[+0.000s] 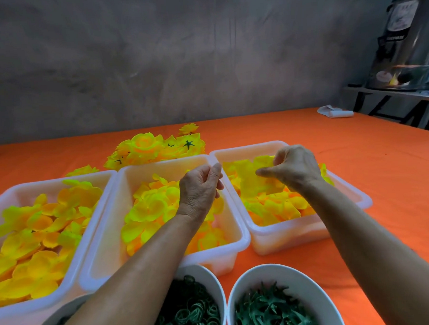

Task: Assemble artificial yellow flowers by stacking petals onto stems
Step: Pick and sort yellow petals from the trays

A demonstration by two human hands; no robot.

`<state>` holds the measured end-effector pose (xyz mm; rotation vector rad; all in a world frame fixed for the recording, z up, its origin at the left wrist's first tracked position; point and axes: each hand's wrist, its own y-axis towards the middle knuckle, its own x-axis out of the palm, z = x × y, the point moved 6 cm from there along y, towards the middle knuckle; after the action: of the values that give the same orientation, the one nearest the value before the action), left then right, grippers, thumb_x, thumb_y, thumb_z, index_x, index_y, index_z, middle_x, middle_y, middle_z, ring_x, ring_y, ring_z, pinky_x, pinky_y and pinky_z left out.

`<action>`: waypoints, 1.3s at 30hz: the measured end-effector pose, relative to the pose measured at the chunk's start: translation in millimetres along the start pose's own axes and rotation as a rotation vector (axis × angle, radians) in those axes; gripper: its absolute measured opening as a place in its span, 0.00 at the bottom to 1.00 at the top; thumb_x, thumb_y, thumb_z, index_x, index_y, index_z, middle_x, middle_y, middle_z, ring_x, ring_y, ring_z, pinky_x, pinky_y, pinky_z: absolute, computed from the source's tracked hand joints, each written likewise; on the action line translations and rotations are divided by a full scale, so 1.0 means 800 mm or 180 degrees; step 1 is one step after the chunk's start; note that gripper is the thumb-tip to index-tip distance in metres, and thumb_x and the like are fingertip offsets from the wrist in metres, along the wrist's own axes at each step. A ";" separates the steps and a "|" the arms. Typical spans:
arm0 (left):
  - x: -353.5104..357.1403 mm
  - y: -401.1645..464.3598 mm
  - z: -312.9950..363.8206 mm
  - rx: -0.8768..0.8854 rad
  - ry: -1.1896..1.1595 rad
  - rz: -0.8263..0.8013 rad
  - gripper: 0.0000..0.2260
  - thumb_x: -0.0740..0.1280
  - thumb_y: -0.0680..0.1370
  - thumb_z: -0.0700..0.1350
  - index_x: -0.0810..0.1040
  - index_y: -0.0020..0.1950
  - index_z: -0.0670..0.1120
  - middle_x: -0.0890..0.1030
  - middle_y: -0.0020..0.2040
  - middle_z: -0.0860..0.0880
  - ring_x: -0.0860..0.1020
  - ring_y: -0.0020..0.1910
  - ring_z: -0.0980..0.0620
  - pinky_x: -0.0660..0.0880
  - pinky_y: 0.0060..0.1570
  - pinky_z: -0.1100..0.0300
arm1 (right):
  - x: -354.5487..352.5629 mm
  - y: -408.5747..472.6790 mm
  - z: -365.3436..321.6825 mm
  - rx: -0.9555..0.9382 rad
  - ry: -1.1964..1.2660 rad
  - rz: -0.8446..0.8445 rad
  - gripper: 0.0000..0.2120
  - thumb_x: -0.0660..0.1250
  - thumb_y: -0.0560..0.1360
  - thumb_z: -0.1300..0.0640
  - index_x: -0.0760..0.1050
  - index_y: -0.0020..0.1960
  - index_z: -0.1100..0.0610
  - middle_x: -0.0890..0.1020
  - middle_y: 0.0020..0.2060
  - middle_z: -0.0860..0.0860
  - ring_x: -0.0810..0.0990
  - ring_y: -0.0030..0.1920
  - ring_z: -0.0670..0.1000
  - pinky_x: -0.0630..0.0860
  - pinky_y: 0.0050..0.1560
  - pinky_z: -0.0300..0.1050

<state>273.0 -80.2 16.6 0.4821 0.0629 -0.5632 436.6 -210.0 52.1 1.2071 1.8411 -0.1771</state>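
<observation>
Three white trays hold yellow petals: the left tray [48,182], the middle tray [159,163] and the right tray [245,147]. My right hand [294,169] hovers over the right tray, its fingertips and thumb pinching a yellow petal [264,159] at the top of the heap. My left hand [200,188] sits above the right side of the middle tray with fingers curled toward the thumb; nothing shows in its grip. A pile of finished yellow flowers [155,145] lies behind the trays.
Near the front edge stand a white bowl of green rings [216,284], a bowl of green star-shaped pieces [276,267] and part of a third bowl [59,312]. A white object [335,111] lies far right on the orange cloth. A metal urn [411,40] stands beyond.
</observation>
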 end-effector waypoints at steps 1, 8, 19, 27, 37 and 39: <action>0.000 0.000 0.000 -0.0002 0.0009 0.0000 0.14 0.62 0.80 0.47 0.79 0.43 0.38 0.79 0.33 0.44 0.74 0.28 0.49 0.71 0.30 0.62 | 0.002 -0.002 -0.004 -0.0026 -0.0231 -0.0129 0.19 0.79 0.61 0.46 0.71 0.30 0.54 0.75 0.30 0.51 0.75 0.38 0.53 0.68 0.38 0.43; 0.000 0.000 -0.002 -0.0014 0.0102 -0.0006 0.14 0.62 0.80 0.47 0.79 0.42 0.39 0.79 0.33 0.44 0.73 0.27 0.51 0.70 0.29 0.64 | 0.000 -0.009 -0.015 -0.0057 -0.0699 -0.0501 0.20 0.74 0.65 0.39 0.78 0.35 0.57 0.80 0.37 0.56 0.79 0.44 0.57 0.68 0.39 0.43; -0.001 -0.001 0.000 0.0028 0.0258 0.0000 0.14 0.62 0.81 0.47 0.79 0.42 0.39 0.79 0.34 0.43 0.73 0.27 0.52 0.71 0.29 0.63 | -0.035 -0.013 -0.024 0.0102 -0.0968 0.0461 0.14 0.57 0.76 0.64 0.74 0.60 0.60 0.72 0.58 0.62 0.74 0.57 0.65 0.71 0.55 0.51; -0.002 0.000 0.002 0.0103 0.0364 0.0006 0.13 0.65 0.79 0.47 0.79 0.43 0.37 0.80 0.37 0.44 0.73 0.27 0.54 0.72 0.32 0.62 | -0.037 -0.018 -0.036 -0.0549 0.0384 0.1158 0.15 0.62 0.70 0.70 0.77 0.53 0.58 0.80 0.44 0.58 0.77 0.48 0.62 0.70 0.46 0.47; 0.008 0.000 0.001 -0.0249 -0.0432 -0.0298 0.12 0.70 0.75 0.43 0.78 0.56 0.38 0.79 0.39 0.41 0.74 0.31 0.57 0.68 0.25 0.67 | 0.042 -0.032 -0.050 -0.0138 0.2736 -0.0647 0.16 0.77 0.63 0.68 0.76 0.43 0.54 0.77 0.37 0.53 0.75 0.35 0.49 0.74 0.34 0.42; 0.008 -0.001 0.001 -0.0278 -0.0567 -0.0296 0.08 0.70 0.74 0.41 0.79 0.49 0.36 0.77 0.34 0.46 0.71 0.27 0.60 0.67 0.25 0.66 | 0.047 -0.032 -0.047 -0.0060 0.2727 -0.0616 0.15 0.77 0.63 0.68 0.76 0.42 0.54 0.77 0.38 0.54 0.75 0.35 0.50 0.74 0.33 0.41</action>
<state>278.1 -84.1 15.6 0.3438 -0.0601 -0.6898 389.4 -177.6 38.0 1.1782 2.6866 0.3028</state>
